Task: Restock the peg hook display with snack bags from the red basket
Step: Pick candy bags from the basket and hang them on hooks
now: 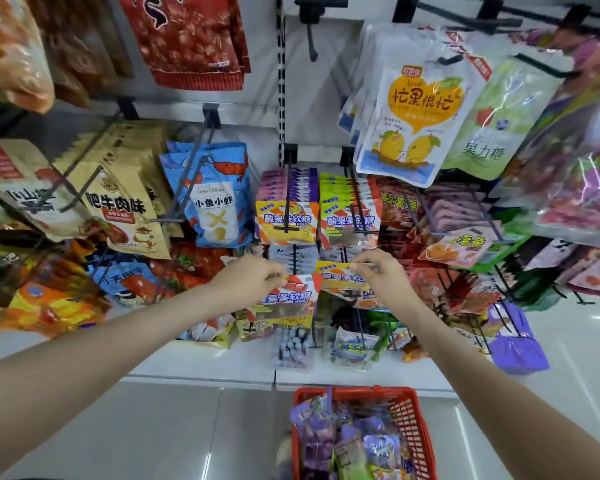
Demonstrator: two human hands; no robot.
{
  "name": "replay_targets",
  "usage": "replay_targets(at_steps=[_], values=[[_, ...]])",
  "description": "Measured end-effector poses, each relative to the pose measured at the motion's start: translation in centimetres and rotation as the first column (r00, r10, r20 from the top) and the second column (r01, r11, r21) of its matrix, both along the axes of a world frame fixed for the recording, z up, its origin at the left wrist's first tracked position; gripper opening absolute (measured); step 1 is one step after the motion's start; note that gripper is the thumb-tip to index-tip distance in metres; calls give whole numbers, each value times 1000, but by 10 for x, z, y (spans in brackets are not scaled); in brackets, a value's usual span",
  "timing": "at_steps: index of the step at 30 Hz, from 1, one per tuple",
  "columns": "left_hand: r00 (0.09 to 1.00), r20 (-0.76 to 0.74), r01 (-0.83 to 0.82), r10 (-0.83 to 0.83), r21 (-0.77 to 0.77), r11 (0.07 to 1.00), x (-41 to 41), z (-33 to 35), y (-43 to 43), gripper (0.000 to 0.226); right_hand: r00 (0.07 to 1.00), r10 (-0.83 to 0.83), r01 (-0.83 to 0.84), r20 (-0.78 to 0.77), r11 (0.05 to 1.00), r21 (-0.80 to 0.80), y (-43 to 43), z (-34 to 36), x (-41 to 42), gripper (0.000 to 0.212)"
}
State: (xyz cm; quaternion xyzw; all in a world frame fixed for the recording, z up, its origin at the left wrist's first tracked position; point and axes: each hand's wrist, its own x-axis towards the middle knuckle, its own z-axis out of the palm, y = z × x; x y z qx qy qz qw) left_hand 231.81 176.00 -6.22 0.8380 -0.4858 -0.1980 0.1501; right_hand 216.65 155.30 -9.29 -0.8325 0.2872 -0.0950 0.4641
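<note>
My left hand (pixel 248 277) pinches the top edge of a red and yellow candy bag (pixel 286 299) in front of the display. My right hand (pixel 383 273) pinches the top of a yellow and red candy bag (pixel 342 278) of the same kind, just right of the first. Both bags hang below two peg hooks (pixel 287 199) loaded with matching candy bags (pixel 349 220). The red basket (pixel 414 424) stands on the floor below, holding several purple and green snack bags (pixel 347 441).
Peg hooks with many snack bags fill the wall: blue shrimp bags (pixel 219 202) to the left, mango bags (pixel 416 126) upper right, purple bags (pixel 518 344) lower right. A bare black hook (pixel 310 32) juts out at the top. A white base shelf (pixel 222 368) runs beneath.
</note>
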Motion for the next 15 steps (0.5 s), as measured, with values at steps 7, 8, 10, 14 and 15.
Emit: replay_targets(at_steps=[7,8,10,14,15], values=[[998,-38,38,-40,-42,998,28,-1,29,17,990,5,-13,142,999,50,46,-2,53,19],[998,-58,23,-27,-71,997,30,-2,32,16,984,-16,3,177,997,75,51,1,62,21],[997,-80,-5,-3,-102,995,34,-3,35,14,973,-53,25,224,992,126,60,7,79,21],[992,-99,-89,75,-151,985,44,-3,39,13,968,-73,34,238,986,163,63,9,104,16],[989,-111,-115,97,-167,979,46,-3,39,13,972,-70,38,226,989,143,62,8,107,18]])
